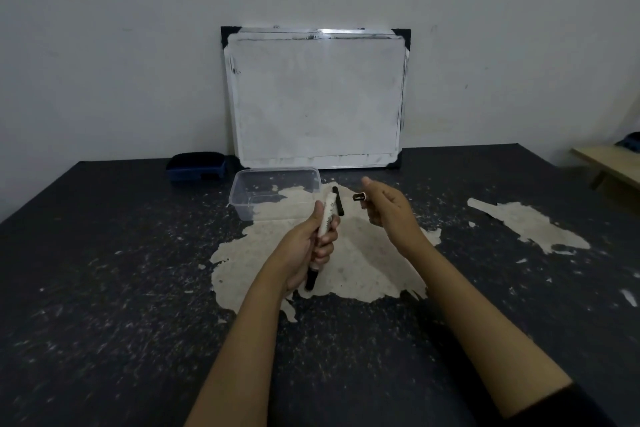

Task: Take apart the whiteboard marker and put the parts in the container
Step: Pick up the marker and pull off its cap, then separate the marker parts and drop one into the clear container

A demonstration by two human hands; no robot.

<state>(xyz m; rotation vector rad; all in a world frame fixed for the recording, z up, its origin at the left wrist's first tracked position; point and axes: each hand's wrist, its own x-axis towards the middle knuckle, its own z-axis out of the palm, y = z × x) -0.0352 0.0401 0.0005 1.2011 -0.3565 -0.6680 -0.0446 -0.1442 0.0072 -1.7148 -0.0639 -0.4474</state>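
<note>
My left hand (304, 246) grips a white whiteboard marker barrel (328, 215) that points up and away, its black end (311, 281) sticking out below my palm. My right hand (384, 208) pinches a small dark end piece (359, 197) off the marker, held apart to the right of the barrel. A black stick-shaped part (338, 201) shows just behind the barrel's top, and I cannot tell whether it lies on the table. The clear plastic container (273, 194) stands on the table just beyond and left of my hands, with no parts visible inside.
A whiteboard (317, 97) leans on the wall at the table's far edge. A dark blue eraser (195, 166) lies left of it. The dark tabletop (121, 270) has pale worn patches. A wooden bench (609, 166) stands at the far right.
</note>
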